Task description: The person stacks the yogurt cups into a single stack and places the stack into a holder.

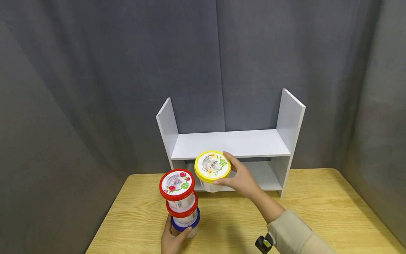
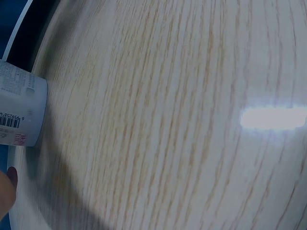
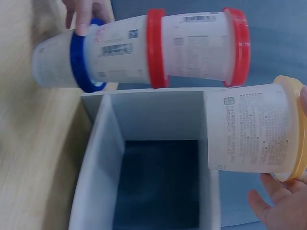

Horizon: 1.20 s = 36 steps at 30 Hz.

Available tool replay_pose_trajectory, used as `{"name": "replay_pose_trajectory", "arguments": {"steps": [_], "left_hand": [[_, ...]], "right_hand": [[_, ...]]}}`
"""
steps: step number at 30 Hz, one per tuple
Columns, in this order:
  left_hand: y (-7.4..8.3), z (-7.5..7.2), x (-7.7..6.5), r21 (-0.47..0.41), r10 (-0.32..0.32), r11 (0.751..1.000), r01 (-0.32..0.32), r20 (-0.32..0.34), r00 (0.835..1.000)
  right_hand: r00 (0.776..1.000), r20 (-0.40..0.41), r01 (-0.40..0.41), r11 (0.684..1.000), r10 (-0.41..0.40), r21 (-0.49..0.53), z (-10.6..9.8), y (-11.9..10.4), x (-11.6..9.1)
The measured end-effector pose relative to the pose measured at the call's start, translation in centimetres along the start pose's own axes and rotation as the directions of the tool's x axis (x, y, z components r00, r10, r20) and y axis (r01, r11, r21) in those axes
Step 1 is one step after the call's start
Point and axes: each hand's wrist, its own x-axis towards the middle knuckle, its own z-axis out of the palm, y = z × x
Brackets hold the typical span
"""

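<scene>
Three lidded paper tubs stand stacked: a red-lidded tub (image 1: 177,185) on top, another red-lidded tub (image 1: 182,209) in the middle and a blue-lidded tub (image 1: 192,232) at the bottom. My left hand (image 1: 172,241) grips the blue-lidded tub around its lid. Held up in my right hand (image 1: 242,178) is a yellow-lidded tub (image 1: 211,167), pinched at the lid between thumb and fingers, to the right of the stack's top. The right wrist view shows the yellow-lidded tub (image 3: 249,129) side-on, its base towards the stack. The left wrist view catches only part of a tub (image 2: 21,105).
Behind the tubs stands a white two-level shelf (image 1: 234,143) with upright side panels, on a wooden table (image 1: 133,218). Grey curtains (image 1: 190,63) hang behind and at both sides. A dark strap device (image 1: 264,243) sits by the right sleeve.
</scene>
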Motion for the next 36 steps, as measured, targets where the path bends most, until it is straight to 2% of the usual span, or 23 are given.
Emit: {"name": "replay_pose_trajectory", "arguments": {"steps": [3,6,8,12,18,25,27,30,34,36], "left_hand": [[-0.9,0.2,0.5,0.002,-0.020,1.000,0.020,0.004,1.000],[-2.8,0.6,1.5,0.025,-0.023,0.999,0.023,-0.002,1.000],[-3.3,0.7,1.8,0.029,-0.031,0.999,0.031,0.003,1.000],[-3.0,0.7,1.6,0.032,-0.028,0.999,0.028,-0.007,1.000],[-2.1,0.7,1.1,0.038,0.034,0.999,-0.032,-0.039,0.999],[-3.1,0.7,1.7,0.025,-0.014,1.000,0.014,-0.002,1.000],[-2.8,0.6,1.6,0.028,-0.023,0.999,0.023,-0.003,1.000],[-1.5,0.5,0.9,0.036,-0.031,0.999,0.032,-0.004,1.000],[0.9,0.1,-0.1,0.000,0.022,1.000,-0.022,-0.016,1.000],[1.1,0.0,-0.2,-0.007,0.046,0.999,-0.046,-0.016,0.999]], "right_hand": [[1.000,-0.005,0.018,1.000,-0.018,0.011,-0.2,-0.8,0.3],[0.999,-0.017,0.032,0.999,-0.031,0.014,-0.4,-1.6,0.6],[0.999,-0.028,0.041,0.999,-0.041,0.007,-0.4,-2.1,0.8],[0.998,-0.029,0.060,0.998,-0.060,0.006,-0.4,-3.0,1.1],[0.996,-0.007,0.086,0.995,-0.086,0.045,-0.2,-4.1,1.3],[0.997,0.015,0.077,0.995,-0.078,0.071,0.4,-5.1,1.5],[0.997,0.025,0.074,0.994,-0.076,0.079,0.7,-5.3,1.6],[0.996,0.039,0.077,0.993,-0.081,0.087,1.0,-5.6,1.7],[0.995,0.050,0.078,0.992,-0.083,0.096,1.6,-5.9,2.0],[0.995,0.056,0.075,0.992,-0.082,0.105,1.9,-6.0,2.1]]}}
